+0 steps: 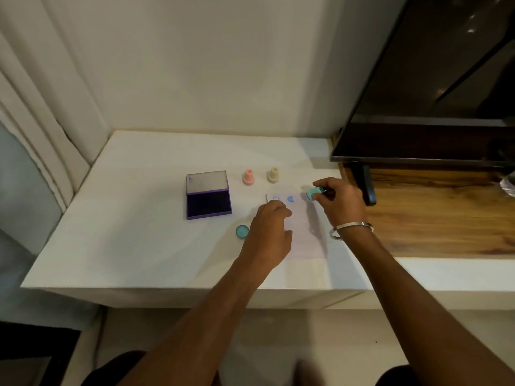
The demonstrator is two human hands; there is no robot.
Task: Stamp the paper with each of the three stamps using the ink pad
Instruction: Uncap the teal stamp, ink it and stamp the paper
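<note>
A white paper (303,235) lies on the white table (139,246), with two blue marks near its top edge. My left hand (269,232) rests fingers-down on the paper's left side. My right hand (338,203) holds a teal stamp (313,193) tilted on its side over the paper's top right corner. A pink stamp (248,177) and a cream stamp (273,174) stand upright behind the paper. The purple ink pad (207,203) sits open to the left, lid raised. A teal cap (242,231) lies by my left hand.
A dark screen (434,87) on a stand rises at the right over a wooden counter (434,215). A wall closes the back and padded panels the left. A clear object (507,185) sits at the far right edge.
</note>
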